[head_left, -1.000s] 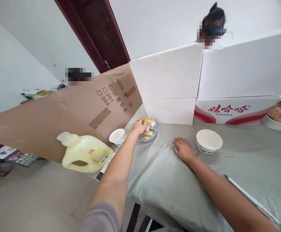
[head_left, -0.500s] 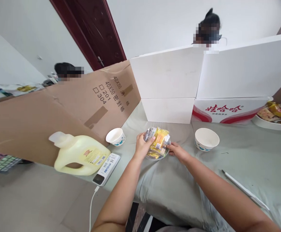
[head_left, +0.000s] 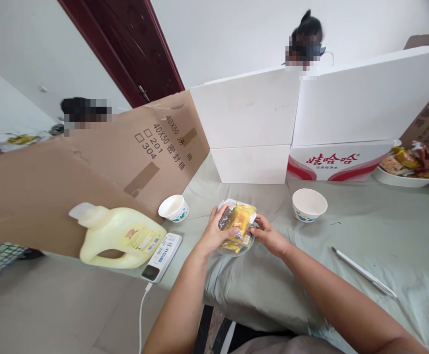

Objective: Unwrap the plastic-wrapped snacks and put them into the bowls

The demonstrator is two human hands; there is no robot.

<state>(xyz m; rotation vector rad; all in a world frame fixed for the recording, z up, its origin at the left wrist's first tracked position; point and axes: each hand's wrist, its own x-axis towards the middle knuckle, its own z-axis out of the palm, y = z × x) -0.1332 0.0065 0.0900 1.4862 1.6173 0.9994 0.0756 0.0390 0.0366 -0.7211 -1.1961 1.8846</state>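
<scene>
A small clear plate heaped with wrapped snacks, mostly yellow packets, sits near the front edge of the grey-green tablecloth. My left hand grips the plate's left side, fingers over the packets. My right hand holds its right side. A white paper bowl stands just to the right of my hands. A smaller paper bowl stands to the left.
A pale yellow jug lies at the left table edge beside a white power bank with a cable. Cardboard sheet and white boxes wall the back. A snack plate sits far right; a white stick lies right. People sit beyond.
My left hand pulled the snack plate from the back of the table toward me. My right hand left the cloth and took the plate's right side.
</scene>
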